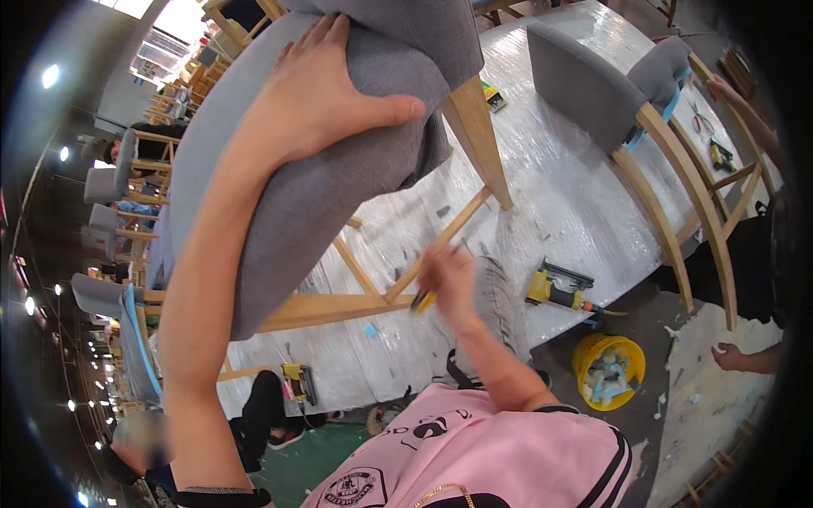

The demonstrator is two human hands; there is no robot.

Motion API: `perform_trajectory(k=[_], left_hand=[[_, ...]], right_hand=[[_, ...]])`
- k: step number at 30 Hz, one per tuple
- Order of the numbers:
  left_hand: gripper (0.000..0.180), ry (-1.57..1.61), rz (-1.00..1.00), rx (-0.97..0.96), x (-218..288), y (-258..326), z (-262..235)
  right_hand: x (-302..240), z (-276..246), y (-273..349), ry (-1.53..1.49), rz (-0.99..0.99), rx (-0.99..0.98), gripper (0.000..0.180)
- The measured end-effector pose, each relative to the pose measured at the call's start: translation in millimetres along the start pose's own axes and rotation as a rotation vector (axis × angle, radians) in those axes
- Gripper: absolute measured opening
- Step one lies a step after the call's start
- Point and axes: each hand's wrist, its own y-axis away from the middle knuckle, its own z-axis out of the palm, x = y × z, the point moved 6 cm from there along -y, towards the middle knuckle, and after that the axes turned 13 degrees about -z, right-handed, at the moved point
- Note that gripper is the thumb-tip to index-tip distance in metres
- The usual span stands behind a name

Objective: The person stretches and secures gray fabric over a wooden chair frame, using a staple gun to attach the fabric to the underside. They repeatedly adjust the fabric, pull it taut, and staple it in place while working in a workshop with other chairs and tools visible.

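A chair with grey fabric upholstery (305, 224) and pale wooden legs (477, 140) lies tipped on the plastic-wrapped table (559, 229). Flat across its grey cushion rests my left hand (313, 106), fingers stretched out and thumb spread toward the wooden leg. My right hand (451, 279) is closed around a small yellow-and-black tool (423, 301), just beside the chair's wooden crossbar (440, 245). Motion blurs this hand, and the tool's exact kind does not show. On the cushion's side near my left thumb, the fabric is bunched in folds.
A yellow-and-black staple gun (555, 289) with a hose lies right of my right hand; another (298, 383) lies near the table's front edge. A yellow bucket (608, 372) of scraps stands on the floor. At right, a person's hand (724, 89) touches another grey chair (584, 89).
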Motion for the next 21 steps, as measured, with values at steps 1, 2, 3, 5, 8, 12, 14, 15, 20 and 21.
perform_trajectory(k=[1, 2, 3, 5, 8, 12, 14, 15, 20, 21], left_hand=[[0.117, -0.011, 0.002, -0.012, 1.7, 2.2, -1.0], [0.118, 0.015, -0.037, -0.046, -1.7, 7.2, 2.9], [0.119, 0.039, -0.065, -0.067, -4.3, 8.5, 5.7], [0.119, 0.021, -0.061, -0.033, -5.5, 9.9, 3.4], [0.117, 0.043, 0.0, -0.004, 3.4, 4.7, 1.4], [0.119, 0.053, -0.068, -0.07, 3.9, 3.0, -1.1], [0.12, 0.065, -0.085, -0.077, 0.9, 5.6, -2.7], [0.12, 0.08, -0.093, -0.091, 3.7, 2.5, -2.9], [0.121, 0.077, -0.14, -0.137, 4.1, 5.0, -4.5], [0.121, 0.084, -0.127, -0.144, 5.0, 5.6, -3.6]], right_hand=[[-53.1, -0.4, -24.2, -0.036, -0.367, -0.01, 0.038], [-105.8, 0.4, -47.3, -0.175, -0.557, 0.008, 0.044], [-159.7, 5.3, -69.4, -0.394, -0.759, -0.074, 0.045], [-265.8, 19.3, -83.6, -0.676, -1.063, -0.493, 0.049], [-307.3, 47.6, -120.6, -0.847, -0.975, -0.547, 0.052], [-282.4, 59.7, -139.2, -0.629, -0.86, -0.268, 0.056], [-271.4, 66.6, -139.5, -0.568, -0.841, -0.152, 0.056], [-270.1, 68.2, -143.3, -0.595, -0.82, -0.161, 0.055], [-257.6, 72.2, -145.8, -0.598, -0.743, -0.19, 0.057], [-255.5, 73.6, -146.2, -0.645, -0.719, -0.213, 0.058]])
